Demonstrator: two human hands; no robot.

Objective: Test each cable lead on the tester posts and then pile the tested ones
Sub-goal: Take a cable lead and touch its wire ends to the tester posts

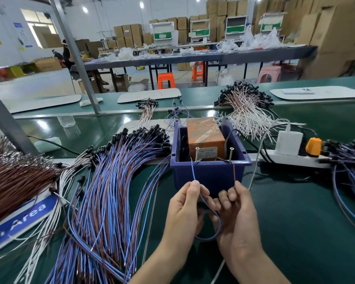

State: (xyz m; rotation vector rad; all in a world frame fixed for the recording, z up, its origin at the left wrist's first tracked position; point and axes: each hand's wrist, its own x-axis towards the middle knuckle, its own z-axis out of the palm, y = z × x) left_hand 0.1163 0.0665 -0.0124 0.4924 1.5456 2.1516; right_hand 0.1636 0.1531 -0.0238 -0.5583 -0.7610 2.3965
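A dark blue bin (210,175) holds an orange tester box (205,138), with two screw posts (197,154) (231,153) standing at the bin's front rim. My left hand (184,210) pinches a blue lead (193,171) whose tip reaches up beside the left post. My right hand (237,214) pinches a brown lead (234,173) pointing up toward the right post, its tip just below the rim. The cable loops down between my hands. A big pile of blue and brown cables (111,191) lies to the left.
White-wired cables (248,107) are heaped behind the bin, and more blue ones (348,171) lie at the right edge. A white power strip (295,156) with a charger and orange plug sits right of the bin. A brown bundle (14,181) lies far left.
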